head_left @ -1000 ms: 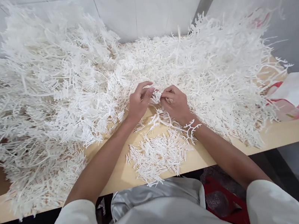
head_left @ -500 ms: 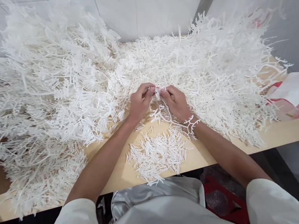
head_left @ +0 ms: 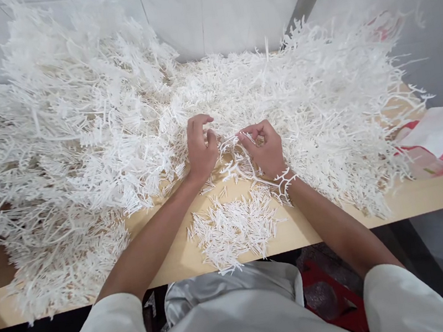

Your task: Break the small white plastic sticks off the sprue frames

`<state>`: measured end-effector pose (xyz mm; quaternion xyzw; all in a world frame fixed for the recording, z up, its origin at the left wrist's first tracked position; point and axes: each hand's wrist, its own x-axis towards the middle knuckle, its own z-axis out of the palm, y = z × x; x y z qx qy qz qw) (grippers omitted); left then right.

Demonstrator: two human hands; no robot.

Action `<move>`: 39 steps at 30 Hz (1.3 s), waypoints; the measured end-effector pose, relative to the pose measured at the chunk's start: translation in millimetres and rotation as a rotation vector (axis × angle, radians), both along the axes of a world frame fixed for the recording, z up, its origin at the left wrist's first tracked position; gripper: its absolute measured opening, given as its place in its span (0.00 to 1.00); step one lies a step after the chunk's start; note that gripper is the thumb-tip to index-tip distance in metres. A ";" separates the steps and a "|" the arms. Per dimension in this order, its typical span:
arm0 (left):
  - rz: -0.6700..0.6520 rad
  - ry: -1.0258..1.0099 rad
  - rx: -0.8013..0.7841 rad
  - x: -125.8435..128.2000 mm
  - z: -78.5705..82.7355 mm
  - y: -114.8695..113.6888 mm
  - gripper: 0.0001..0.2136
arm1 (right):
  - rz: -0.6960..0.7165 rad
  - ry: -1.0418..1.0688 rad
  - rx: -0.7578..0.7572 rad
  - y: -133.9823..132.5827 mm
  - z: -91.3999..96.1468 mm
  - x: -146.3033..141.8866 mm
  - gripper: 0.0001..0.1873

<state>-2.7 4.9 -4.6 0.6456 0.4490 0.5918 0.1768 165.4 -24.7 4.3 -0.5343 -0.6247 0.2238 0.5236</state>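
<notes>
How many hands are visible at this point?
2, both beyond the small pile: the left hand open, the right hand pinching a white sprig. No other hands show.

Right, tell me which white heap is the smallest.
The middle heap of short sticks, at the table's front edge between the forearms; the left heap and the right heap are far larger.

The branched sprigs (head_left: pixel 114 124) look matt plastic, the tabletop (head_left: pixel 180 261) smooth wood.
</notes>
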 end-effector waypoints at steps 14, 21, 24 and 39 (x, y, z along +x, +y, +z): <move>-0.333 0.295 -0.031 5.8 -1.0 -5.5 0.12 | 0.278 0.091 0.063 0.9 -6.0 4.8 0.11; -0.245 0.344 0.056 6.9 -6.5 -5.5 0.12 | 0.073 -0.046 0.130 1.3 -4.7 0.4 0.14; -0.235 0.247 0.030 5.8 -4.0 -5.1 0.12 | 0.140 0.011 0.087 2.3 -5.3 0.0 0.16; -0.301 0.254 0.011 5.7 -0.2 -6.6 0.09 | 0.086 -0.191 0.109 3.0 1.5 2.1 0.09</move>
